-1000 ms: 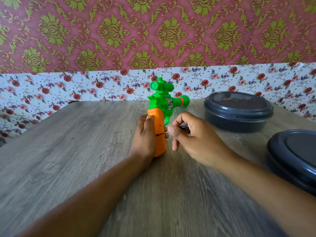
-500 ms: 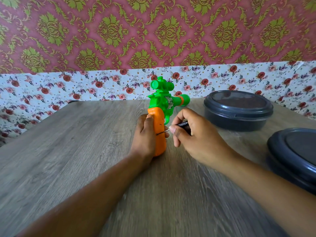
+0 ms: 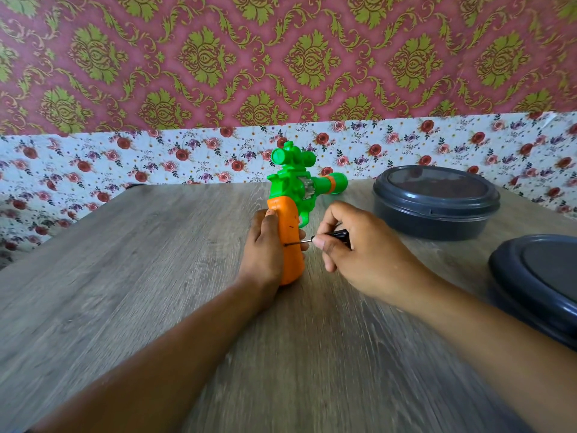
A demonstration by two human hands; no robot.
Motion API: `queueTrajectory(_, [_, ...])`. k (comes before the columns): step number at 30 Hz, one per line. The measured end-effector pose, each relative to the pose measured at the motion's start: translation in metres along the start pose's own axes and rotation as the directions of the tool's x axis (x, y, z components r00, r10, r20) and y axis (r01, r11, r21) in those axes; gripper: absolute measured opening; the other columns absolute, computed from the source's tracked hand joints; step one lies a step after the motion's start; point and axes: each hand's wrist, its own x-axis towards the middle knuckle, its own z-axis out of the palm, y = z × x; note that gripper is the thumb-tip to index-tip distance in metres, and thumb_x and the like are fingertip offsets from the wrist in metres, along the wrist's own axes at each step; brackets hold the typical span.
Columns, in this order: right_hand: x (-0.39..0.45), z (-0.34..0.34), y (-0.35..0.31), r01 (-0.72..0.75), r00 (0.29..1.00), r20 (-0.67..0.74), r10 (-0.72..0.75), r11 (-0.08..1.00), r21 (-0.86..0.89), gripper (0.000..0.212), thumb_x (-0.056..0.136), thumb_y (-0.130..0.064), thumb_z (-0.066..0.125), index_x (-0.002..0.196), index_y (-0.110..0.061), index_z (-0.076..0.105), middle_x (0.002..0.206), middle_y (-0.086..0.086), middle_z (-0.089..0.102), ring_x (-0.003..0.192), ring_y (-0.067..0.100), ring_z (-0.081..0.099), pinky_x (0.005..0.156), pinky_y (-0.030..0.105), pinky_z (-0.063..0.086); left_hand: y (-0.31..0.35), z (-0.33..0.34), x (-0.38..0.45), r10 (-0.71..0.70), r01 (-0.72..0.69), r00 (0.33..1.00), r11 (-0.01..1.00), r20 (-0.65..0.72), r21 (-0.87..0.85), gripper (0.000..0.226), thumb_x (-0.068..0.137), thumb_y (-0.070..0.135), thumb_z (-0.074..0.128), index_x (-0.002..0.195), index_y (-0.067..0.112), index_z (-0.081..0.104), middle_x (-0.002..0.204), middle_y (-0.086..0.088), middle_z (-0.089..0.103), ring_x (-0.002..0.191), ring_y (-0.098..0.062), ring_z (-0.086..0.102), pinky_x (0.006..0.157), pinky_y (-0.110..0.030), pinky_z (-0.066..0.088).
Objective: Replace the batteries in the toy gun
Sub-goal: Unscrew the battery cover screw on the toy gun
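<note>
We see the toy gun (image 3: 292, 214) stood upright on its orange grip at mid-surface (image 3: 125, 276), its long axis running from the grip's base up to the green body, barrel pointing away to the right toward the floral wall. Our left hand (image 3: 265, 251) wraps the grip from the left, fingers curled around it. Our right hand (image 3: 352, 254), just to the grip's right, pinches a small screwdriver (image 3: 315, 239) by its dark handle; the shaft lies level, its tip at the grip's side. We judge the screw of the battery cover is being worked. Two dark lidded containers (image 3: 434, 201) sit further right.
</note>
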Motion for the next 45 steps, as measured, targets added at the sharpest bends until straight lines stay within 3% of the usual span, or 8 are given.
queueTrajectory(13, [-0.001,0.000,-0.003,-0.074,0.997,0.058,0.053,0.894,0.442,0.012,0.090,-0.008,0.055,0.080,-0.014,0.053,0.069,0.006,0.067,0.040,0.000,0.044,0.043,0.019,0.035,0.005,0.002,-0.004,0.017,-0.017,1.000,1.000,0.003,0.020,0.025,0.102,0.021,0.024,0.108,0.010,0.046,0.071,0.002,0.051,0.041,0.012,0.053,0.035,-0.005,0.037])
queueTrajectory(15, [-0.002,0.003,-0.004,-0.063,0.997,0.055,0.045,0.921,0.383,0.016,0.093,-0.022,0.051,0.081,-0.013,0.052,0.071,0.006,0.068,0.040,0.002,0.045,0.045,0.018,0.035,0.004,0.001,-0.004,0.020,-0.020,1.000,0.999,0.004,0.034,0.026,0.102,0.021,0.025,0.109,0.010,0.047,0.071,0.002,0.052,0.041,0.011,0.054,0.036,-0.006,0.038])
queueTrajectory(20, [-0.004,0.003,0.001,0.032,0.994,-0.095,-0.052,0.979,-0.200,0.057,0.085,-0.062,0.019,0.071,-0.015,0.049,0.058,0.005,0.062,0.058,0.023,0.060,0.062,0.042,0.049,-0.001,-0.001,0.001,-0.025,0.025,1.000,1.000,0.014,-0.017,0.025,0.102,0.027,0.024,0.093,0.021,0.047,0.072,-0.003,0.059,0.050,-0.007,0.061,0.044,-0.017,0.048])
queueTrajectory(26, [0.000,0.001,0.004,0.052,0.997,-0.046,-0.055,0.997,-0.060,0.027,0.092,-0.033,0.051,0.073,-0.015,0.053,0.054,0.003,0.062,0.041,0.009,0.046,0.052,0.033,0.045,-0.002,0.000,0.002,-0.029,0.029,1.000,0.999,-0.004,-0.021,0.026,0.102,0.027,0.025,0.093,0.022,0.049,0.072,-0.001,0.060,0.045,-0.001,0.060,0.044,-0.016,0.048])
queueTrajectory(30, [0.001,-0.004,0.003,0.087,0.996,-0.029,-0.085,0.992,0.093,0.012,0.088,-0.018,0.060,0.077,-0.014,0.059,0.060,0.001,0.068,0.041,0.000,0.050,0.046,0.010,0.035,0.003,0.001,-0.002,-0.011,0.011,1.000,1.000,-0.007,0.003,0.027,0.102,0.024,0.024,0.106,0.010,0.047,0.071,-0.001,0.056,0.041,0.006,0.057,0.038,-0.009,0.042])
queueTrajectory(36, [0.000,0.003,0.008,0.148,0.989,-0.029,-0.147,0.988,0.039,0.004,0.092,-0.019,0.053,0.093,-0.016,0.056,0.078,-0.006,0.069,0.054,-0.002,0.052,0.054,0.016,0.036,0.003,0.000,-0.003,0.000,0.001,1.000,0.999,-0.016,0.038,0.027,0.102,0.024,0.023,0.105,0.011,0.047,0.071,0.002,0.054,0.041,0.011,0.054,0.036,-0.006,0.039])
queueTrajectory(41, [-0.002,0.003,0.011,0.110,0.990,-0.042,-0.133,0.927,-0.359,0.050,0.088,-0.055,0.017,0.085,-0.018,0.050,0.069,0.002,0.067,0.060,0.020,0.058,0.059,0.040,0.049,0.001,0.000,0.000,-0.020,0.020,1.000,1.000,-0.019,-0.010,0.025,0.102,0.025,0.025,0.097,0.017,0.048,0.071,0.000,0.056,0.041,0.004,0.057,0.041,-0.012,0.046])
queueTrajectory(45, [0.000,0.005,0.012,0.089,0.995,-0.017,-0.094,0.980,-0.179,0.031,0.095,-0.038,0.042,0.069,-0.024,0.050,0.055,-0.001,0.066,0.046,0.006,0.054,0.055,0.030,0.046,-0.001,0.000,0.002,-0.023,0.023,0.999,1.000,-0.022,-0.004,0.025,0.102,0.027,0.025,0.095,0.022,0.048,0.070,0.000,0.058,0.042,0.002,0.058,0.046,-0.017,0.049])
